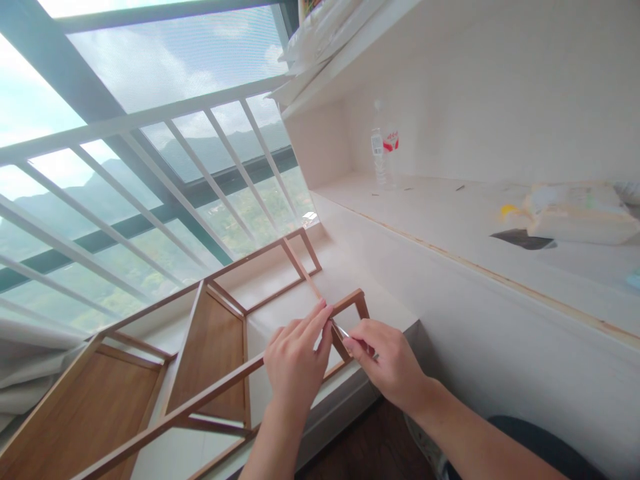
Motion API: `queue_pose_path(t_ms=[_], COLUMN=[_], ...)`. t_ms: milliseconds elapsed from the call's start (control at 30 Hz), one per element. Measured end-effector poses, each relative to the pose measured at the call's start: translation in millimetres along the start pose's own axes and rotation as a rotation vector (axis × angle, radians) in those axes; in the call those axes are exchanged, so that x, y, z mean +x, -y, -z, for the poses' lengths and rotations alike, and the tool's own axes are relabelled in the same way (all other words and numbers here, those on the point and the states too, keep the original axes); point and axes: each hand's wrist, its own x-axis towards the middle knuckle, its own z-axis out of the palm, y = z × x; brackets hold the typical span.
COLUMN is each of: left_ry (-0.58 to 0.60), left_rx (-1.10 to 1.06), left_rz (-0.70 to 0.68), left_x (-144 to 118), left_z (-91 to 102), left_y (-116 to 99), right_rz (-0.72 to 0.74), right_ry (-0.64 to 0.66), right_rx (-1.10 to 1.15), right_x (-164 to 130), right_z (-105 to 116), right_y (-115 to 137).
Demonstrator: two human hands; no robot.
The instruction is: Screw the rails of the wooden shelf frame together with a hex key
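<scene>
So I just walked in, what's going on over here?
Someone is working with both hands on a brown wooden frame by the window. The right hand pinches a small silver metal tool near one of the frame's corners, and the left hand is over a rail, fingertips close to the tool's tip. The frame sits on a white sill. To the right, a clear plastic bottle stands on a white shelf.

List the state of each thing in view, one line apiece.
Left hand: gripping the wooden frame
Right hand: pinching the metal tool
Wooden frame: two panels fitted, other sections open
Metal tool: held at a slant
Bottle: upright
Package: lying down
Curtain: gathered in folds
</scene>
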Motion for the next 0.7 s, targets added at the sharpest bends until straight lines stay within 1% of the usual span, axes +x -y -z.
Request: queue_pose_path(t_ms=[167,400,700], left_ry=[0.004,0.005,0.002], left_rx=[-0.002,0.000,0.005], left_rz=[0.001,0.002,0.007], left_x=[0.3,0.6,0.3], left_z=[-0.3,-0.3,-1.9], left_y=[-0.2,0.0,0.2], right_rz=[0.042,0.145,0.163], right_ry=[-0.039,-0.025,-0.031], right_rx=[-0.035,-0.100,-0.113], right_x=[1.1,1.9,9.9], right_z=[2.4,2.6,1.4], right_y=[0.1,-0.5,3.6])
